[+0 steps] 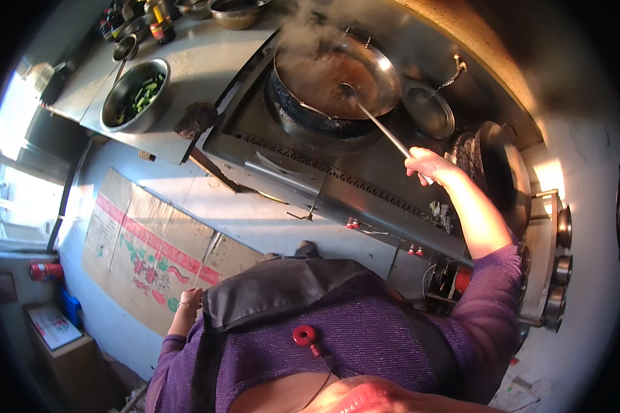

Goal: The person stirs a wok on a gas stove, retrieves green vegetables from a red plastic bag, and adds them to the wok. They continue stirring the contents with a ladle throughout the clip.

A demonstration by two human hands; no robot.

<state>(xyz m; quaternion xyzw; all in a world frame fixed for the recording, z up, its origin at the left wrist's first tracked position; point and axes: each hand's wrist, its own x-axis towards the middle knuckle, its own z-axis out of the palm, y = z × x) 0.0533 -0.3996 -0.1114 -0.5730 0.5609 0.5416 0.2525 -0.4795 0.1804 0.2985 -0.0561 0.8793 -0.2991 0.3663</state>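
A long metal ladle (385, 131) is gripped near its handle end by my right hand (426, 164). Its bowl dips into brownish liquid in a large wok (390, 77), and steam rises from the wok's far left side. The wok sits on a blackened burner ring of the steel range. My left hand (190, 298) hangs low at my side, beside the dark apron (284, 284). The apron's edge partly covers its fingers, so I cannot make out whether it holds anything.
On the left counter stands a steel bowl (160, 98) of chopped greens (147, 95), near a small ladle (125, 47) and bottles (158, 23). A dark cloth (196, 120) lies at the counter's edge. Right of the wok are a round lid (429, 111) and another wok (504, 175). Flattened cardboard (150, 237) covers the floor.
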